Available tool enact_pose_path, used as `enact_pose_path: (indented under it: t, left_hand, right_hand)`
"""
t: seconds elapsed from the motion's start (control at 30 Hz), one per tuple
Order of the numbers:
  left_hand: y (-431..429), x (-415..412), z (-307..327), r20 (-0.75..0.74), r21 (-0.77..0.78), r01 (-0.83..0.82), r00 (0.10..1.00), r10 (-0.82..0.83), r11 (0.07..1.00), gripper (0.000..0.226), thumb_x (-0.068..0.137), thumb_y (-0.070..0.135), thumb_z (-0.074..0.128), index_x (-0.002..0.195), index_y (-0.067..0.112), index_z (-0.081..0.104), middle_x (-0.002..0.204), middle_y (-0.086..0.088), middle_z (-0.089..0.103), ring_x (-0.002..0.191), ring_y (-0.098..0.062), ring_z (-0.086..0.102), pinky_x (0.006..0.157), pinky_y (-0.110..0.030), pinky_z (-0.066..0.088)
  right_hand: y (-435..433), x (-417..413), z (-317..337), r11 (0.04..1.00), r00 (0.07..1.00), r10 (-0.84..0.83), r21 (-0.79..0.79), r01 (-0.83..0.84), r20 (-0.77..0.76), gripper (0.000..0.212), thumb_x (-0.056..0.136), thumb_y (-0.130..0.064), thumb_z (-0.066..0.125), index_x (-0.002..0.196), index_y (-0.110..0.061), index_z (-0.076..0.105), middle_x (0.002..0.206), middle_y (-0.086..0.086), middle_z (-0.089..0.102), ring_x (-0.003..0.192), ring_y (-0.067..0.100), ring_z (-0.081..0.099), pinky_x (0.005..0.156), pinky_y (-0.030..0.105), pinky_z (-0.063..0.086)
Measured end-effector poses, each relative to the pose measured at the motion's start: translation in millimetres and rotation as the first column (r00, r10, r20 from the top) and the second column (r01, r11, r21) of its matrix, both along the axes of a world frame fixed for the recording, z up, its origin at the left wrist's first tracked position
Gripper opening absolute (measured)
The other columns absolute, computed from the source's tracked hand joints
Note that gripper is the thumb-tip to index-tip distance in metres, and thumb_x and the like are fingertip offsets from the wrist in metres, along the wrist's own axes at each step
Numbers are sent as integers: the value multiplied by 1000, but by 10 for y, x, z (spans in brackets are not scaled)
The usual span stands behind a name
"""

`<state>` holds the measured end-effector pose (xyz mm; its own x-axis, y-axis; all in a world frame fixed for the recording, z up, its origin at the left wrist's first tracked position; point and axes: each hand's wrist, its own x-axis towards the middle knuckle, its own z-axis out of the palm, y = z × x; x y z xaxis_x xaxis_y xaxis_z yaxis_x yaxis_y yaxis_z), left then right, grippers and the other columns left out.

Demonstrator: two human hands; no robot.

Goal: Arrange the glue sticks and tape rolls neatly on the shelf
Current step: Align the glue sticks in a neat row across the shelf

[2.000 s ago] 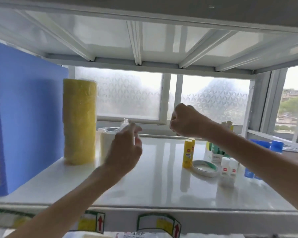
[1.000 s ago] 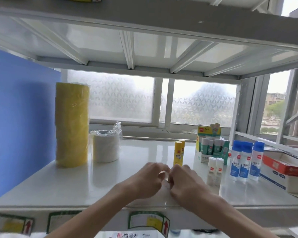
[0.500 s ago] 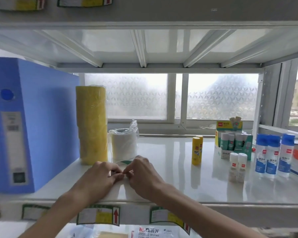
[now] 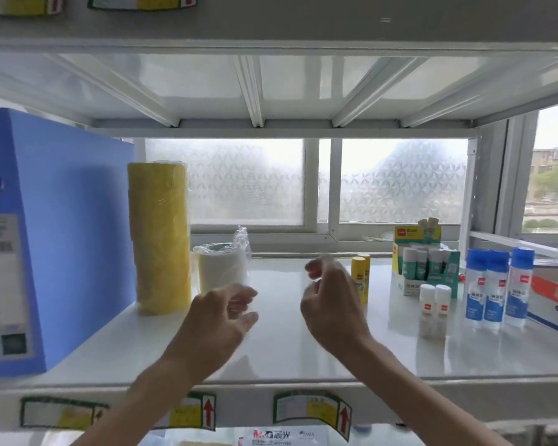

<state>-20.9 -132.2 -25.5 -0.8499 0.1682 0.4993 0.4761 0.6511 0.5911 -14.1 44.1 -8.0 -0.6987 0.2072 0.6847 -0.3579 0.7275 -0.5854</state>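
My left hand (image 4: 218,320) hovers above the white shelf (image 4: 287,355) with its fingers spread and nothing seen in them. My right hand (image 4: 331,304) is raised beside it, fingers curled, blurred. A tall stack of yellow tape rolls (image 4: 158,239) stands at the left, with a white roll in clear plastic wrap (image 4: 221,268) next to it. Two yellow glue sticks (image 4: 359,268) stand just behind my right hand. The flat tape ring is not visible.
A blue binder (image 4: 52,239) stands at the far left. On the right are a box of green glue sticks (image 4: 424,265), two small white glue bottles (image 4: 435,300), three blue-capped glue bottles (image 4: 495,284) and a red-and-white carton (image 4: 554,296). Another shelf hangs overhead.
Both hands have lifted off the shelf front near the white roll and moved apart. The flat tape ring they were handling is no longer in sight.
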Motion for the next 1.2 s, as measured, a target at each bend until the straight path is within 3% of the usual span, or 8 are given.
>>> enact_pose_path:
  t: [0.17,0.3,0.43,0.53,0.63,0.7,1.03,1.2]
  left_hand:
    - [933,-360,85,271,100,100,954,-124,990,53,82,27,74,128,9,56,121,-7,65,109,-20,63,97,-34,52]
    - [1571,-667,134,381,194,153,899,-218,969,66,82,22,70,138,4,41,136,-15,52,122,-29,54,101,-38,49]
    - [1814,-908,119,373,218,197,888,-268,956,57,70,16,60,126,14,52,126,-12,61,112,-28,61,94,-41,54]
    - [1864,-963,22,360,207,210,892,-274,956,51,65,16,52,116,12,58,111,-14,68,105,-29,65,91,-43,55]
    - [1849,-926,-27,332,244,167,911,-244,955,41,77,3,53,116,12,63,112,-14,70,105,-27,66,92,-33,53]
    - [1795,-940,-37,312,258,127,927,-207,958,38,80,-1,51,114,11,63,112,-13,69,105,-27,65,88,-28,50]
    - [1158,-1316,-43,313,179,-235,934,171,955,33,81,7,58,114,5,60,116,-15,64,108,-31,62,94,-36,50]
    - [1044,-1486,-82,246,195,-329,928,279,924,27,81,7,59,109,5,59,112,-15,64,105,-29,61,90,-33,50]
  right_hand:
    - [497,-184,98,955,945,-194,-171,244,264,46,81,-5,52,123,6,37,119,28,49,105,36,50,78,32,39]
    - [701,-444,60,910,822,-265,-150,385,504,78,83,-11,60,141,8,12,140,30,31,131,39,34,104,39,36]
    - [902,-645,34,911,783,-191,-190,366,593,68,85,-17,59,140,1,25,127,22,50,123,37,48,98,41,44]
    - [960,-678,-30,944,789,-128,-171,283,601,42,88,-16,57,126,-2,43,102,14,55,111,33,56,88,39,47]
    - [947,-702,-104,958,819,-113,-157,240,563,28,90,-10,53,117,-4,52,106,14,60,103,29,58,86,34,46]
    - [890,-739,-116,959,841,-112,-165,231,529,25,88,-8,53,113,-3,54,109,16,62,98,28,58,81,33,45]
    - [197,-1199,-160,984,890,27,-167,55,456,20,80,-8,60,99,-1,61,102,17,65,86,28,58,70,30,44]
    - [63,-1437,-214,987,910,59,-161,8,410,19,79,-7,63,96,0,66,99,20,68,92,33,63,76,33,50]
